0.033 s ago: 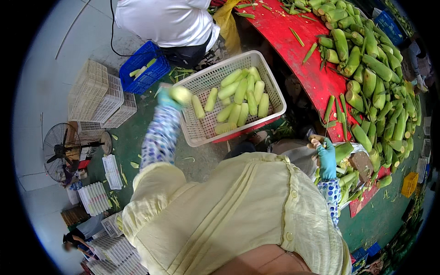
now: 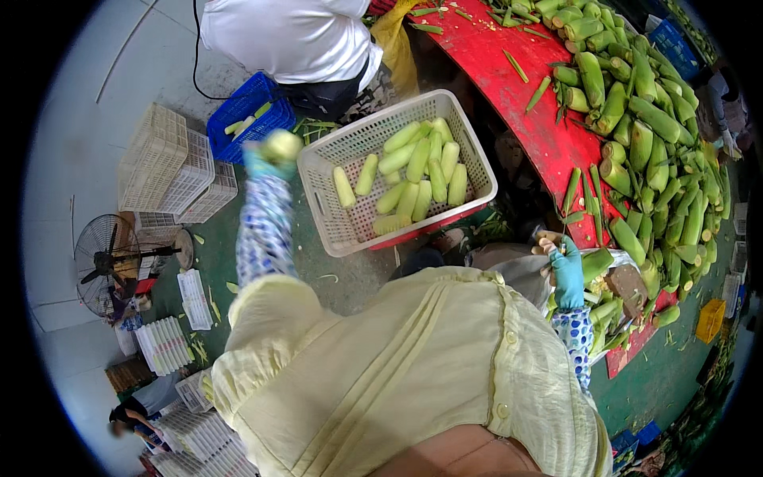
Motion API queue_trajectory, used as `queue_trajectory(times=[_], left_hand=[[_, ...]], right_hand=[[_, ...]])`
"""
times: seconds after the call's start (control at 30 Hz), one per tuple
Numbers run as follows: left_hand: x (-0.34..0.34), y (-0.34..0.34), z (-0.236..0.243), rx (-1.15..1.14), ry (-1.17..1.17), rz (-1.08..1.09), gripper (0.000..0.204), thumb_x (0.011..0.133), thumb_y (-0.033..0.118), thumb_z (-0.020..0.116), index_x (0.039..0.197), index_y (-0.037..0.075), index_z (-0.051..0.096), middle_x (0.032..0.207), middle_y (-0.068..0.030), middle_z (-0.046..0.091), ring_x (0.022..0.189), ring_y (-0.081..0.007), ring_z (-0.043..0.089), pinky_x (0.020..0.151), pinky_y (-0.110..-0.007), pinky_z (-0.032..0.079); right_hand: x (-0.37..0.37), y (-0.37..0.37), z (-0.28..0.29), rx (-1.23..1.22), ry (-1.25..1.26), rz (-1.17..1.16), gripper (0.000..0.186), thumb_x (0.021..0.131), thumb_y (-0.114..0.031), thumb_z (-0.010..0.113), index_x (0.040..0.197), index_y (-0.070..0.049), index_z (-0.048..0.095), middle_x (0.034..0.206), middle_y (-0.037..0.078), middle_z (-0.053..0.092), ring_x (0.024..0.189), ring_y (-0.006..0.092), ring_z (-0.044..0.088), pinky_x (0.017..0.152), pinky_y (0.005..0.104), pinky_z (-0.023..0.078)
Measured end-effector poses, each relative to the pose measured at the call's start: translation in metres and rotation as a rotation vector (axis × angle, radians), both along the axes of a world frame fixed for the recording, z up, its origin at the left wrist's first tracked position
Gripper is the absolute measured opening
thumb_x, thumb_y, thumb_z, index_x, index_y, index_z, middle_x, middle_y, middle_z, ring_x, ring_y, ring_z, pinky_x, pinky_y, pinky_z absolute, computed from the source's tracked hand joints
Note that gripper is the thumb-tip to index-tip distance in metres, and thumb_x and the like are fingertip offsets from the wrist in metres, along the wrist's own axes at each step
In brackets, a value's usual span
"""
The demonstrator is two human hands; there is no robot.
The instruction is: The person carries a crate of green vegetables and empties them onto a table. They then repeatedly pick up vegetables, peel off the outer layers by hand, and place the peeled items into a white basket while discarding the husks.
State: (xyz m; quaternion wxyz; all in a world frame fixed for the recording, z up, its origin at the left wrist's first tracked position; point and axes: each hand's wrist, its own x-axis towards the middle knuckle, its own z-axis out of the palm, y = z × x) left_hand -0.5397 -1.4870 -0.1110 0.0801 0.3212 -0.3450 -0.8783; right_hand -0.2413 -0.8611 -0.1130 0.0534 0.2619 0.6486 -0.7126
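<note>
My left hand [image 2: 266, 163], in a teal glove and blurred by motion, is closed on a pale ear of corn [image 2: 281, 146] seen end-on. It is just left of the white crate [image 2: 334, 230], close to the blue basket [image 2: 278, 119]. Several trimmed, pale green ears of corn [image 2: 419, 159] lie in the white crate. My right hand [image 2: 564, 266], also gloved in teal with bare fingertips, is closed by the red table's near edge. A thin upright thing shows at its fingers, too small to name. Husked pieces and a brown block [image 2: 626, 288] lie beside this hand.
A large heap of corn in green husks [image 2: 656, 143] covers the right of the red table [image 2: 509, 103]. A person in a white shirt [image 2: 286, 40] sits beyond the crate. Stacked white crates [image 2: 171, 171] and a standing fan [image 2: 107, 262] are on the left.
My left hand has moved left with the ear of corn, from the white crate's rim toward the blue basket. My right hand has stayed nearly still.
</note>
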Motion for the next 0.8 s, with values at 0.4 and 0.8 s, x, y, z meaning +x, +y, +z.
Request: queue_trajectory(times=[0.4,0.8], left_hand=[[-0.008,0.015,-0.124,-0.146,-0.147,-0.339,0.051,0.103,0.039,0.057,0.138,0.003,0.049,0.127,-0.022,0.064,0.111,-0.0324,0.066,0.093,-0.044,0.058],[0.06,0.349,-0.111,-0.328,0.123,-1.325,0.019,0.103,0.016,0.065,0.114,0.003,0.059,0.107,-0.0165,0.072,0.085,-0.0226,0.073,0.075,-0.032,0.063]], right_hand=[[-0.043,-0.045,0.046,-0.013,-0.12,0.219,0.035,0.097,-0.022,0.072,0.127,-0.006,0.065,0.113,0.002,0.073,0.095,0.0088,0.066,0.062,0.0224,0.052],[-0.038,0.013,0.013,0.715,0.077,0.239,0.03,0.099,-0.022,0.07,0.124,-0.007,0.065,0.094,0.01,0.07,0.084,0.0128,0.067,0.07,0.0303,0.054]])
